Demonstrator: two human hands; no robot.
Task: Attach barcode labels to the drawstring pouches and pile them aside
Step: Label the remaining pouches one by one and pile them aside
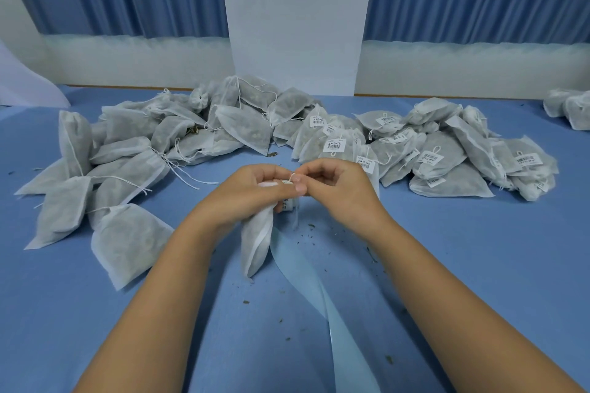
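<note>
The left hand [255, 191] grips the gathered neck of a white mesh drawstring pouch [255, 242], which hangs below it, its lower end near the blue desk [479, 249]. The right hand [338, 188], touching the left, pinches the pouch's thin white drawstring [291, 178]. A small white barcode label [287, 202] shows partly between the hands.

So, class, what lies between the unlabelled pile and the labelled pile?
Head view: a narrow strip of blue table with brown crumbs; nearer, left hand and right hand hold one pouch.
</note>
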